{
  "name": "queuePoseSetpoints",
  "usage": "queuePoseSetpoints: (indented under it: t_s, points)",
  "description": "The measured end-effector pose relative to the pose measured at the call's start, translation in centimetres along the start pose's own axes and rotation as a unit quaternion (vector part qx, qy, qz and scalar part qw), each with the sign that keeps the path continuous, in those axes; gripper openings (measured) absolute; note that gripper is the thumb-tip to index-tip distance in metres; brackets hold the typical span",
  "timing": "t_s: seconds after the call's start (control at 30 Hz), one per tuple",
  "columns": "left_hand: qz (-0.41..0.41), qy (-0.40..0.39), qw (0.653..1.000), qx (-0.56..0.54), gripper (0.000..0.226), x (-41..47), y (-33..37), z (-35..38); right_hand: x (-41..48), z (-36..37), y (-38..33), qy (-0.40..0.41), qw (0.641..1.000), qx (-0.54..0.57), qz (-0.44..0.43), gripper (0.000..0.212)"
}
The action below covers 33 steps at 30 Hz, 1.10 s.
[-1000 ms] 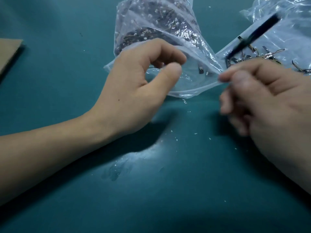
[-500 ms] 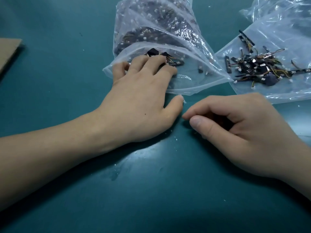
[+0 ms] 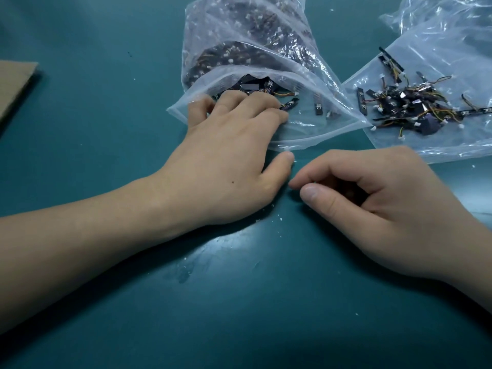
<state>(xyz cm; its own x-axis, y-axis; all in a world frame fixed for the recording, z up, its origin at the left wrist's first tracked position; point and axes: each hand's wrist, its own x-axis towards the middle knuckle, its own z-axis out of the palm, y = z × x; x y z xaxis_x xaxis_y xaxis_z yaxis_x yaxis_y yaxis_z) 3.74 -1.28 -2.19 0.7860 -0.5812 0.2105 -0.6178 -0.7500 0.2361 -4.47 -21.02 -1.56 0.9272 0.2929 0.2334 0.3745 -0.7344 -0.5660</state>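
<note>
Head view: at the far left edge a piece of cardboard (image 3: 16,86) is seen lying on the teal worktop (image 3: 106,288). The left hand (image 3: 229,161) is laid into the mouth of the clear middle bag (image 3: 314,123). Its grip is wide, and the nearly straight fingers rest on the small black wired parts (image 3: 255,86) at the opening. Nothing is pinched, as far as can be told. Deeper in that bag a large mass of such parts is packed. The right hand (image 3: 386,206) is rested on the worktop just beside the left thumb, its grip loosely curled with nothing seen in it. On the right bag (image 3: 439,62) a small loose pile of parts (image 3: 410,105) is spread. The work is judged to be at an early stage: a few parts are laid out, and the bulk is left to be drawn from the middle bag.
</note>
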Motion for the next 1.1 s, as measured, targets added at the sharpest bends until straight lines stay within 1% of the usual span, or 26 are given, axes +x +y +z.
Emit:
queuePoseSetpoints:
  t_s: [0.27, 0.37, 0.4, 0.47, 0.53, 0.63, 0.7, 0.8, 0.87, 0.97, 1.03, 1.1]
  points:
    - [0.032, 0.059, 0.997, -0.037, 0.038, -0.15, 0.05, -0.06, -0.07, 0.02, 0.02, 0.001, 1.0, -0.002, -0.001, 0.011]
    - [0.053, 0.104, 0.992, -0.054, 0.027, -0.23, 0.16, -0.26, -0.13, 0.29, 0.15, 0.033, 0.999, 0.011, 0.016, 0.011]
    - [0.056, 0.126, 0.989, -0.061, 0.02, -0.23, 0.14, -0.37, -0.08, 0.38, 0.27, 0.055, 0.997, 0.04, 0.035, 0.011]
    - [0.058, 0.163, 0.981, -0.085, 0.01, -0.24, -0.02, -0.48, 0.1, 0.42, 0.53, 0.098, 0.982, 0.139, 0.081, 0.015]
    - [0.061, 0.184, 0.973, -0.128, 0.009, -0.29, -0.16, -0.36, 0.3, 0.27, 0.64, 0.137, 0.961, 0.214, 0.108, 0.021]
    - [0.085, 0.21, 0.953, -0.199, 0.011, -0.38, -0.21, -0.37, 0.41, 0.26, 0.6, 0.149, 0.951, 0.244, 0.116, 0.035]
    - [0.105, 0.208, 0.949, -0.214, 0.018, -0.31, -0.14, -0.42, 0.31, 0.38, 0.67, 0.136, 0.958, 0.229, 0.106, 0.037]
    - [0.135, 0.183, 0.949, -0.218, 0.02, -0.1, -0.25, -0.27, 0.29, 0.5, 0.86, 0.121, 0.975, 0.164, 0.087, 0.019]
    - [0.146, 0.165, 0.949, -0.224, 0.021, -0.05, -0.3, -0.17, 0.26, 0.48, 0.89, 0.121, 0.979, 0.142, 0.081, 0.012]
    - [0.153, 0.151, 0.951, -0.222, 0.027, -0.11, -0.3, -0.12, 0.19, 0.47, 0.68, 0.119, 0.98, 0.141, 0.078, 0.015]
    - [0.151, 0.143, 0.952, -0.225, 0.028, -0.21, -0.29, -0.11, 0.13, 0.45, 0.49, 0.12, 0.978, 0.15, 0.077, 0.012]
    - [0.15, 0.135, 0.953, -0.226, 0.029, -0.31, -0.27, -0.15, 0.15, 0.39, 0.31, 0.117, 0.982, 0.134, 0.07, 0.008]
